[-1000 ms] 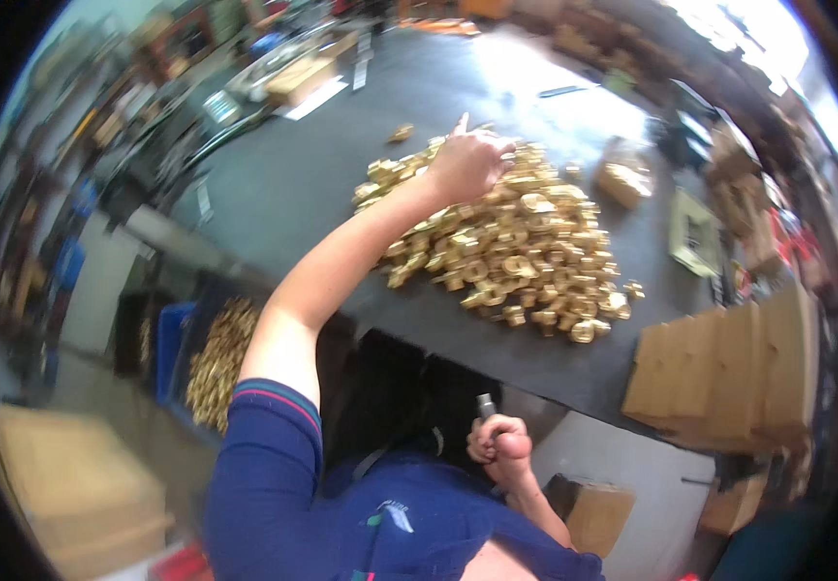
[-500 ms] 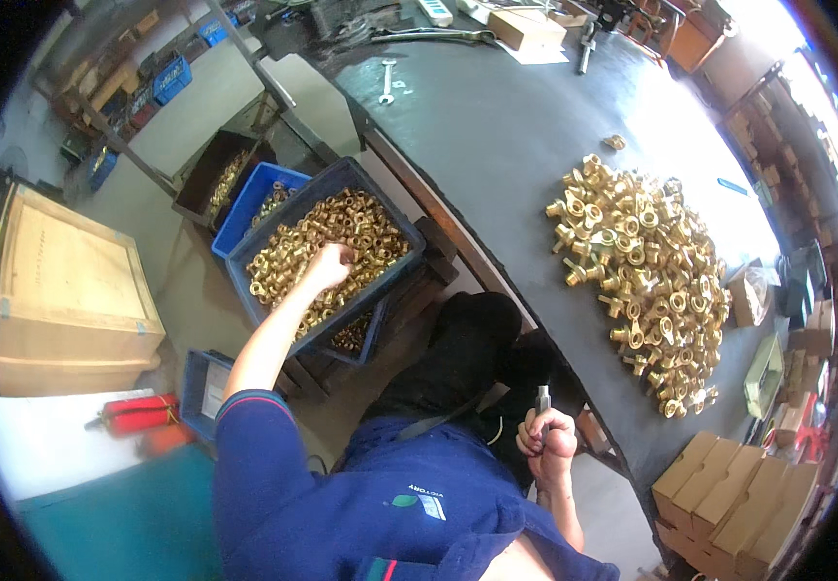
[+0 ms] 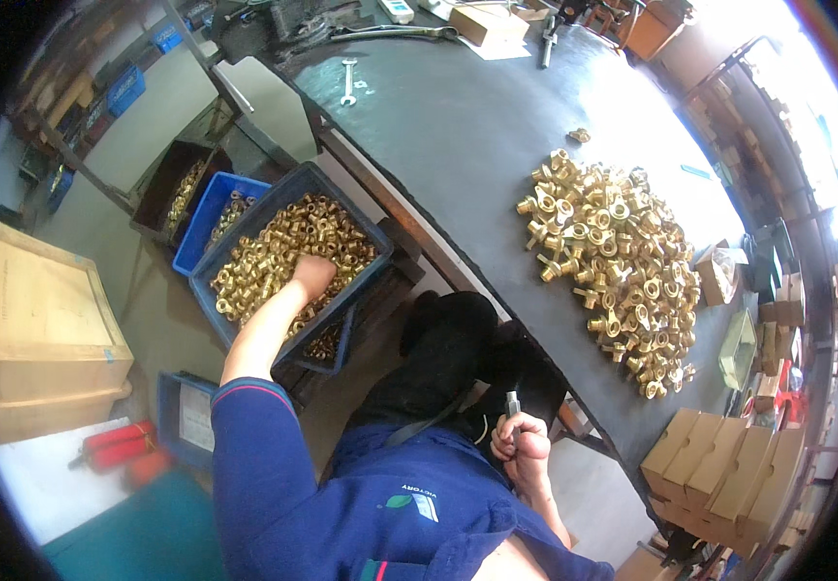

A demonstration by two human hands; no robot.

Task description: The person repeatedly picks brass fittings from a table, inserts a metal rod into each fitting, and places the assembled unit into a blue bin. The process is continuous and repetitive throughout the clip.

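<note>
My left hand (image 3: 313, 276) reaches into a dark plastic bin (image 3: 209, 295) holding a heap of brass fittings (image 3: 279, 237). Its fingers curl down among the pieces, and what they grip is hidden. Low at the right, in front of my body, my right hand (image 3: 522, 438) is wrapped around a grey metal rod-shaped tool (image 3: 513, 405), whose narrower end points up out of the fist. On the dark workbench (image 3: 438, 145) to the right lies a big pile of brass fittings with ring-shaped ends (image 3: 622, 261). One loose brass fitting (image 3: 580, 136) sits just beyond the pile.
A blue bin (image 3: 191, 242) and a dark bin (image 3: 148, 213) with more parts stand left of the main one. An open-end wrench (image 3: 348, 82) lies on the bench. Cardboard boxes (image 3: 719, 465) are stacked at the right, and a wooden crate (image 3: 41, 320) stands at far left.
The whole view has shifted, so the bench and bins sit further left. My left hand has turned and its fingers sit lower in the fittings. The right hand keeps its grip on the tool.
</note>
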